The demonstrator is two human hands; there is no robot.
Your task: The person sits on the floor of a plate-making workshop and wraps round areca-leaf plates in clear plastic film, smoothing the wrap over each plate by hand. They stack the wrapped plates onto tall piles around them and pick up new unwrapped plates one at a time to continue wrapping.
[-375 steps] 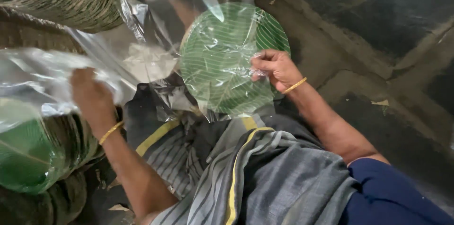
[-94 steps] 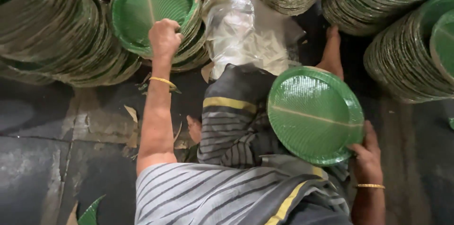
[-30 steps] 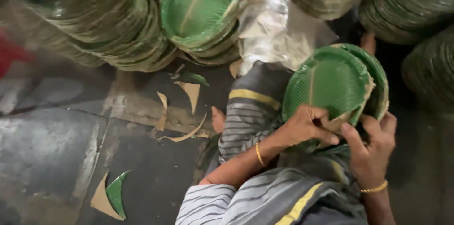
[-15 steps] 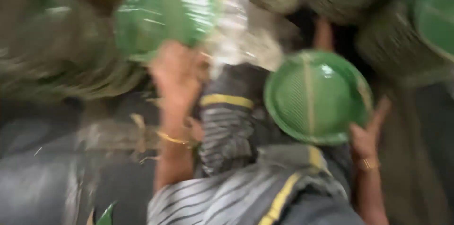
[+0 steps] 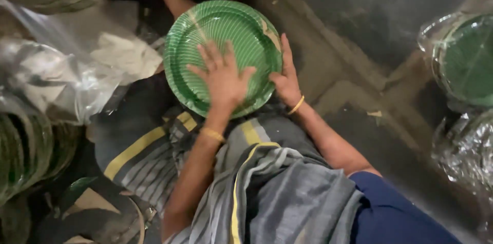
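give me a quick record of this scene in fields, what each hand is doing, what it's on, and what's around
left hand: flat, fingers spread, on top of the green plate
right hand: against the plate's right edge
green plate: round, ribbed, on the lap
lap cloth: grey striped with yellow bands
left side: clear plastic bags, plate stacks
right side: bagged green plates
floor: dark stone
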